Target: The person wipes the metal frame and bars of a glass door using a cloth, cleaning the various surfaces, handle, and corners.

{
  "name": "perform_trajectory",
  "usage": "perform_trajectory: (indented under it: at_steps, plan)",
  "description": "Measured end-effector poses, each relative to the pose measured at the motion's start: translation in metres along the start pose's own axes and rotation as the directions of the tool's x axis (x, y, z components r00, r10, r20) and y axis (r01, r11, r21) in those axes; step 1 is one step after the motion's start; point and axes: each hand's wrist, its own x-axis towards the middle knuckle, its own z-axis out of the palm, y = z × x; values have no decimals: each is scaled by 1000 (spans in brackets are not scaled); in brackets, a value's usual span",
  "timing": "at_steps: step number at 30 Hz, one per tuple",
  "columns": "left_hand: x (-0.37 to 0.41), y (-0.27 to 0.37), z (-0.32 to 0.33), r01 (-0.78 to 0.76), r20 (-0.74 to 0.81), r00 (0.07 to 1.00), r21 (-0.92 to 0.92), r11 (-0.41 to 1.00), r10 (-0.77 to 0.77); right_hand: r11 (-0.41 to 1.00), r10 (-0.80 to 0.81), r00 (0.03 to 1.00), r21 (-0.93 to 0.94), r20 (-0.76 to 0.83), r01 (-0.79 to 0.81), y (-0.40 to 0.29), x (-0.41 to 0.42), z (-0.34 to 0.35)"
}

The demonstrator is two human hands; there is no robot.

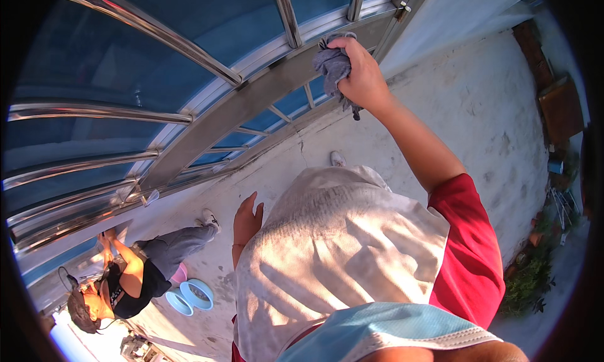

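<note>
My right hand [363,76] grips a crumpled grey cloth [332,67] against the grey metal crossbar [264,86] of a barred window frame or door. Part of the cloth hangs below my fingers. Polished metal bars [155,29] run in front of dark blue glass [226,17] above the crossbar, and shorter bars cross the lower panes. My left hand [246,220] hangs beside my apron [325,239], its fingers apart with nothing visible in them.
At lower left a person [137,277] in dark clothes reaches both hands towards the frame's lower part. Blue basins [197,293] and a pink one [180,273] sit on the concrete floor [453,126] near that person. Along the right edge are a brown box [561,109] and green plants [528,281].
</note>
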Motion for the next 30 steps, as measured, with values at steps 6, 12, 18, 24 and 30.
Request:
perform_trajectory:
  at_steps: [6,12,18,24,30]
  plan:
    - [1,24,8,80,-19,997,31,996,-79,947,-298,948,-87,110,308,30,33,13]
    - [-6,9,30,116,-65,990,-76,990,-121,815,-474,861,-277,183,508,49,37,12]
    - [-6,26,27,154,-60,986,-31,988,-155,798,-391,906,-432,161,421,70,37,-17]
    - [-18,1,37,197,-87,973,-175,965,-214,875,-199,980,-455,-22,167,60,24,0]
    - [-42,-30,47,249,-84,959,-205,946,-271,979,116,980,-147,-163,-140,80,3,-41]
